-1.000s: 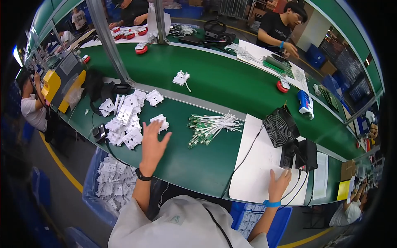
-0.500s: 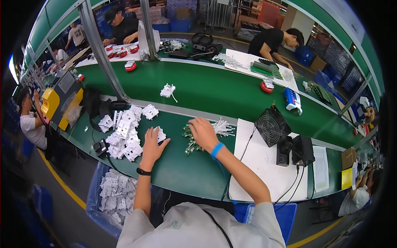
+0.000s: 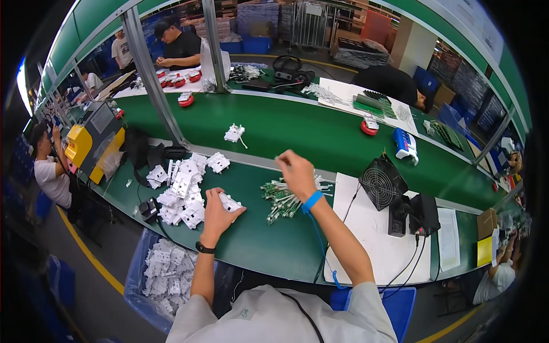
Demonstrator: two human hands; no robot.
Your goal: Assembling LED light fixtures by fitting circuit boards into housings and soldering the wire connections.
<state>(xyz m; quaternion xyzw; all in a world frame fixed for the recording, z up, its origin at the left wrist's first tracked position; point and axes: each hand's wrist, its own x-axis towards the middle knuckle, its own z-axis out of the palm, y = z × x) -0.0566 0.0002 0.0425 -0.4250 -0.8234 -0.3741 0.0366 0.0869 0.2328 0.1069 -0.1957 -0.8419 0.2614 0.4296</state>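
My left hand grips a white plastic housing between thumb and fingers, tilted at the table surface. To its left lies a heap of similar white housings. My right hand is raised above a pile of small green circuit boards with white leads. Its fingers are pinched together; what they hold, if anything, is too small to make out. A blue wrist strap with a cord is on my right arm. A dark band circles my left wrist.
A blue lined bin of white housings stands below the table's left edge. Right of the boards, a black fan and black boxes sit on white board. Beyond runs a green belt carrying a white part; people work across it.
My right hand has lifted off the circuit boards, its fingers now pinched. My left hand has closed on the white housing and tilted it up. The whole view has shifted slightly.
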